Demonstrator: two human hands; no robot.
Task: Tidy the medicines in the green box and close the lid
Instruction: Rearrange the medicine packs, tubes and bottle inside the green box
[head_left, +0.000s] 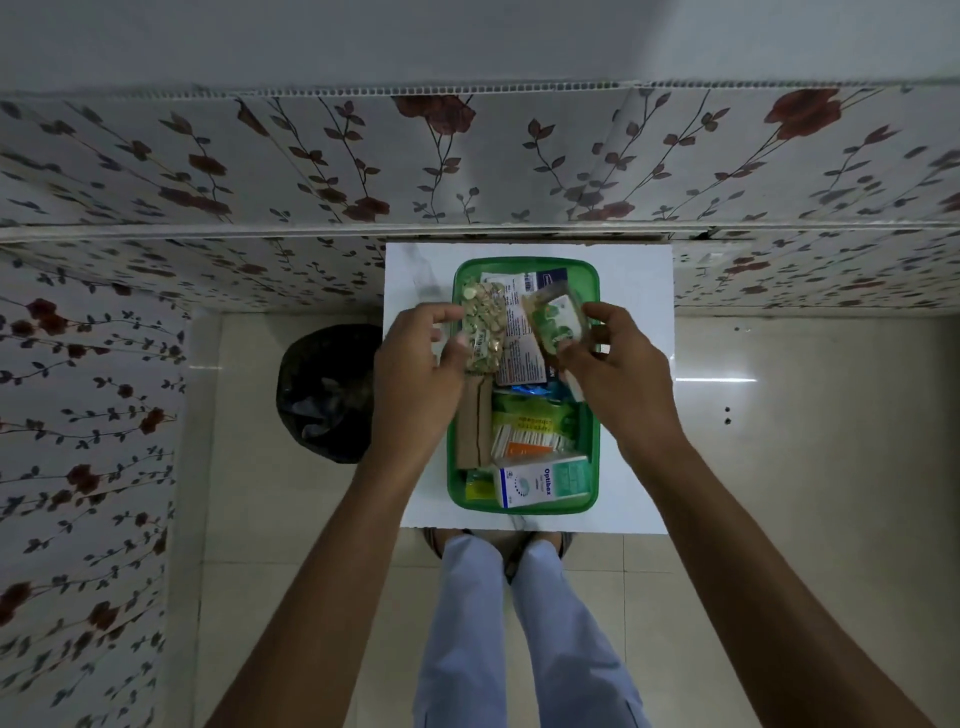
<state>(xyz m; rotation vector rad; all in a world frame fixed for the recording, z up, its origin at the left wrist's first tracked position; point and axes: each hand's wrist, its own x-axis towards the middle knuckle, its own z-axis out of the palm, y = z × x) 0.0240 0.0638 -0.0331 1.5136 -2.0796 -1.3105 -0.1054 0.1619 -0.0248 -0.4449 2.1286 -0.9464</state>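
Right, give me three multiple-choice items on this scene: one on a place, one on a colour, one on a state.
1. Where does the Optibex carton lie in the green box?
A. near end
B. far end
C. outside it

2. What colour is the bin bag on the floor?
A. white
B. black
C. red

3. What is the left hand doing?
A. resting flat on the white table
B. holding a blister strip
C. pressing a lid down

Answers:
1 A, the carton sits at the end nearest the person.
2 B, the bag is dark black.
3 B, the fingers pinch the strip above the box.
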